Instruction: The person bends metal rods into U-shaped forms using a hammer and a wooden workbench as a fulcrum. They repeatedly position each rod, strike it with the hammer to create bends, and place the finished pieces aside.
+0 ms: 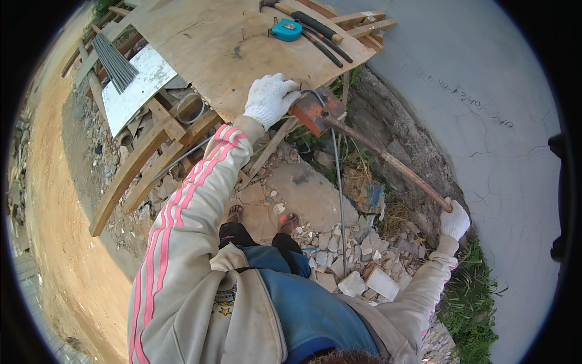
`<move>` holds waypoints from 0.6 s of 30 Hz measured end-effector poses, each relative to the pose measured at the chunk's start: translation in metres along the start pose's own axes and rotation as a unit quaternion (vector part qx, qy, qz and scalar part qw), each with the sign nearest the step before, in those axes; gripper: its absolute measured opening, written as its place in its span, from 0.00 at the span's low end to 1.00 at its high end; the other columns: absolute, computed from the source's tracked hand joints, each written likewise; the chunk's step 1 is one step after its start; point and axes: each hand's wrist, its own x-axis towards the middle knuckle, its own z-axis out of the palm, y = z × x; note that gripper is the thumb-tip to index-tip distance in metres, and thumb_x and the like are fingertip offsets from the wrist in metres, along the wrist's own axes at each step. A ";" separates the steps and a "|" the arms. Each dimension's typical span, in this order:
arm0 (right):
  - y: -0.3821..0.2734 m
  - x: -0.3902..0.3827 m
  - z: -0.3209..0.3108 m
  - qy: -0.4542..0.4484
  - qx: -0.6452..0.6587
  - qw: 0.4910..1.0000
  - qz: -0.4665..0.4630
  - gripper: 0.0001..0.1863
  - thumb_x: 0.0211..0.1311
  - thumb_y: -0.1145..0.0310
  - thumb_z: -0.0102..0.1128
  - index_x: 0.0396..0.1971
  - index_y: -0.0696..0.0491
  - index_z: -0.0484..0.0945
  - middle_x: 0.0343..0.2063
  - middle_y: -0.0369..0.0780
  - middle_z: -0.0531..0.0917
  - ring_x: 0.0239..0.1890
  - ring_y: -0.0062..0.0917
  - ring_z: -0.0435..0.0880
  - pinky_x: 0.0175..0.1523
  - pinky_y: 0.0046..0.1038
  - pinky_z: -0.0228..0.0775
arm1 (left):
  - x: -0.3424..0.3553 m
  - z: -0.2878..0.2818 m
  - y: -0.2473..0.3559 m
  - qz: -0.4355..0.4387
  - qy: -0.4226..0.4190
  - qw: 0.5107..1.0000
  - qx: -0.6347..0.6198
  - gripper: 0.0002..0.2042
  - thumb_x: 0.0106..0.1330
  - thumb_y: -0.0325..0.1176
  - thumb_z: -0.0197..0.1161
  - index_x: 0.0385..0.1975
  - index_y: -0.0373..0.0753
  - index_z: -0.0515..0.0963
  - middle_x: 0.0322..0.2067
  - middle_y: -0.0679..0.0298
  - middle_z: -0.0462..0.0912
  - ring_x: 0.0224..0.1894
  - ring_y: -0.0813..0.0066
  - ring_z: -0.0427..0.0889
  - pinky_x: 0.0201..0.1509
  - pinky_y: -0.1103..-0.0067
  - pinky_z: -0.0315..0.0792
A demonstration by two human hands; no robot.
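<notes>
Handwriting [470, 99] on grey concrete [515, 182], right of hands [454, 219]

Bright, diffuse daylight, curved edges, black corners

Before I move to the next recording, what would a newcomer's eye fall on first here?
Probably the long rusty bar, slanting from a rust-coloured block beside the edge of the wooden board to the white-gloved right hand, closed on its end. Next might come the white-gloved left hand at the board's near edge, then the teal tape measure lying on the board.
</notes>
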 end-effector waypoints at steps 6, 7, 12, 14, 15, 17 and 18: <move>-0.042 -0.119 -0.016 0.050 -0.016 0.994 0.100 0.23 0.72 0.51 0.60 0.20 0.51 0.79 0.22 0.49 0.83 0.27 0.50 0.83 0.33 0.48 0.71 | 0.004 -0.011 0.005 0.005 0.069 0.993 -0.100 0.14 0.67 0.48 0.69 0.39 0.45 0.88 0.36 0.58 0.84 0.44 0.54 0.84 0.50 0.61 0.77; -0.050 -0.130 -0.017 0.064 -0.019 0.992 0.110 0.23 0.72 0.51 0.60 0.20 0.51 0.79 0.21 0.49 0.83 0.27 0.49 0.83 0.33 0.48 0.71 | 0.002 -0.015 0.007 -0.011 0.077 0.988 -0.136 0.15 0.67 0.48 0.69 0.38 0.43 0.88 0.35 0.57 0.84 0.44 0.54 0.84 0.50 0.61 0.77; -0.064 -0.144 -0.027 0.042 -0.009 0.989 0.140 0.24 0.74 0.50 0.59 0.21 0.52 0.79 0.23 0.48 0.83 0.28 0.49 0.84 0.34 0.48 0.72 | -0.081 -0.034 0.051 0.041 -0.125 0.944 -0.302 0.26 0.66 0.56 0.71 0.48 0.36 0.84 0.39 0.54 0.87 0.40 0.56 0.89 0.45 0.68 0.80; -0.061 -0.142 -0.030 0.025 -0.036 0.988 0.147 0.23 0.74 0.49 0.58 0.24 0.51 0.80 0.25 0.48 0.84 0.32 0.49 0.85 0.36 0.47 0.73 | -0.138 -0.029 0.088 -0.049 -0.304 0.855 -0.418 0.37 0.70 0.62 0.65 0.61 0.29 0.75 0.53 0.42 0.85 0.55 0.50 0.86 0.58 0.66 0.78; -0.062 -0.140 -0.030 0.036 -0.041 0.987 0.153 0.23 0.74 0.48 0.58 0.25 0.51 0.81 0.26 0.49 0.84 0.33 0.50 0.85 0.37 0.47 0.73 | -0.159 -0.024 0.107 -0.145 -0.408 0.744 -0.508 0.40 0.72 0.63 0.61 0.63 0.25 0.73 0.52 0.41 0.84 0.56 0.48 0.83 0.61 0.64 0.76; -0.064 -0.137 -0.029 0.010 -0.020 0.986 0.167 0.23 0.74 0.47 0.58 0.25 0.51 0.80 0.26 0.49 0.83 0.34 0.51 0.84 0.38 0.48 0.73 | -0.197 -0.024 0.140 -0.305 -0.428 0.523 -0.671 0.26 0.77 0.54 0.61 0.53 0.32 0.78 0.42 0.53 0.84 0.42 0.63 0.82 0.50 0.68 0.78; -0.065 -0.136 -0.029 -0.015 -0.011 0.982 0.190 0.24 0.74 0.47 0.58 0.25 0.50 0.80 0.26 0.49 0.83 0.35 0.51 0.84 0.38 0.48 0.73 | -0.205 -0.022 0.141 -0.337 -0.428 0.418 -0.727 0.21 0.79 0.52 0.60 0.48 0.36 0.78 0.38 0.58 0.83 0.38 0.68 0.80 0.44 0.70 0.77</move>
